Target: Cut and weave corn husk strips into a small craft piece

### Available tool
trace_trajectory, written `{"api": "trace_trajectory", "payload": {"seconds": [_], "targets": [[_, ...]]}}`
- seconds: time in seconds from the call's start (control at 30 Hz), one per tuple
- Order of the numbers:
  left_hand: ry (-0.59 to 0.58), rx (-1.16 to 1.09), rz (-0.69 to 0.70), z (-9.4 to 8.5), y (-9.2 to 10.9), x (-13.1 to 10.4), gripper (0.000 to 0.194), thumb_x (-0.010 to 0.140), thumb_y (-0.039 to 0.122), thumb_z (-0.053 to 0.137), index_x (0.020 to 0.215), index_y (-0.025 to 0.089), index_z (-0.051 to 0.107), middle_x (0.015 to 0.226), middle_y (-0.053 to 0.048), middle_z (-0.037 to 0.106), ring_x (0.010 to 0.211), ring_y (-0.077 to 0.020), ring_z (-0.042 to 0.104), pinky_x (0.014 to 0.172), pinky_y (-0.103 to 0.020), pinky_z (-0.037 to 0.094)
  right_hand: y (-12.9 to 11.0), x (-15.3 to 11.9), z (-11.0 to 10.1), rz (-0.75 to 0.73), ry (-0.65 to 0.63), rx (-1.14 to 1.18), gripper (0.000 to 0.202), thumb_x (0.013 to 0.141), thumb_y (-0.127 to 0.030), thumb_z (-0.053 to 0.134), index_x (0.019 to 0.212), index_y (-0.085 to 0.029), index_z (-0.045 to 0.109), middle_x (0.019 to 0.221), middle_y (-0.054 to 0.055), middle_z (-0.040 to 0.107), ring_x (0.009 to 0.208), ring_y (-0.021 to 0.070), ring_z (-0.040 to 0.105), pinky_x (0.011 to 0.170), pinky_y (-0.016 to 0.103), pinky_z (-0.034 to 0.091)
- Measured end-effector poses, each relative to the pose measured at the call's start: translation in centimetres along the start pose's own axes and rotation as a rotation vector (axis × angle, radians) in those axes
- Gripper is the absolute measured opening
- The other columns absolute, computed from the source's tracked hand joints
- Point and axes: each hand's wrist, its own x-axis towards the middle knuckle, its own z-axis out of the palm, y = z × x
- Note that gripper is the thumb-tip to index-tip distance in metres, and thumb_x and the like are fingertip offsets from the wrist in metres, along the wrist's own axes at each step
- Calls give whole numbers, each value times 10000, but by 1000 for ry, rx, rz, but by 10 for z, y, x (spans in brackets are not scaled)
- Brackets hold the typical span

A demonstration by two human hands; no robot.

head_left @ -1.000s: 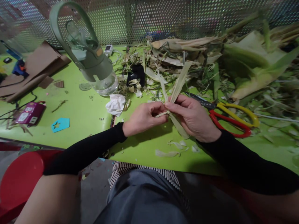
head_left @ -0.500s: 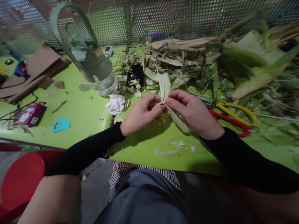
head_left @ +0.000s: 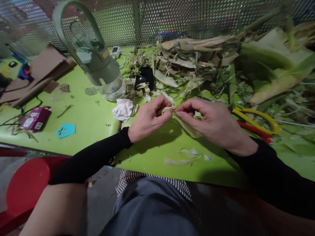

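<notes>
Between my two hands is a pale corn husk [head_left: 188,127], gathered to a narrow point in the middle, its wider lower end hanging down to the right. My left hand [head_left: 153,118] pinches the gathered part between thumb and fingers. From the other side, my right hand [head_left: 209,121] pinches at the same spot, thumb and forefinger closed; whether a thin strip lies between those tips is hard to make out. Scissors with yellow and red handles [head_left: 262,119] lie just beyond my right hand, their blades mostly hidden. Small husk scraps [head_left: 178,162] rest on the green table [head_left: 147,157] below.
A heap of dried husks [head_left: 197,59] spreads along the back and right. At left back stands a bottle with a loop handle [head_left: 103,65], beside crumpled tissue [head_left: 123,110]. Further left are a purple box [head_left: 36,118], a blue paper tag [head_left: 66,131] and brown cardboard [head_left: 46,70].
The husk's upper flap stood upright before; now it is folded down toward my left hand. My right hand has shifted right and turned, its fingertips pinching near the gathered point.
</notes>
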Motion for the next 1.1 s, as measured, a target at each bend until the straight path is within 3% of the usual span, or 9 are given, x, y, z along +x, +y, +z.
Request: {"api": "trace_trajectory", "payload": {"seconds": [0.27, 0.5, 0.67, 0.83, 1.1], "targets": [[-86, -122, -68, -4, -4, 4, 120, 906, 267, 649, 986, 190, 603, 709, 44, 541, 620, -81, 444, 572, -222, 350, 3, 3, 4, -52, 34, -69, 118, 915, -316, 635, 844, -228, 666, 800, 35, 713, 693, 193, 616, 644, 341, 452], [-160, -183, -166, -1, -5, 4, 150, 929, 280, 642, 919, 197, 518, 720, 34, 643, 582, -58, 483, 562, -205, 381, 2, 1, 7, -20, 16, -39, 74, 948, -280, 600, 902, -237, 637, 792, 19, 696, 688, 185, 611, 641, 332, 460], [-166, -316, -142, 5, -6, 0, 166, 957, 318, 630, 940, 197, 518, 767, 22, 683, 573, -48, 523, 556, -195, 409, 7, 4, 8, 65, 16, 63, 258, 974, -469, 649, 855, -241, 626, 726, -5, 634, 607, 154, 536, 572, 315, 405], [-172, -380, -164, 10, -4, -3, 295, 903, 404, 727, 883, 193, 522, 767, 26, 640, 582, -46, 526, 556, -195, 437, 9, 5, 18, 84, 149, 272, 341, 909, -558, 734, 814, -244, 640, 738, -11, 629, 639, 150, 555, 590, 306, 451], [-146, -488, -198, 18, -5, -7, 201, 887, 191, 640, 798, 208, 460, 727, 45, 585, 579, -44, 524, 559, -180, 477, -1, -2, 26, 106, 208, 434, 255, 903, -459, 758, 784, -254, 666, 768, -5, 670, 690, 164, 616, 631, 311, 527]]}}
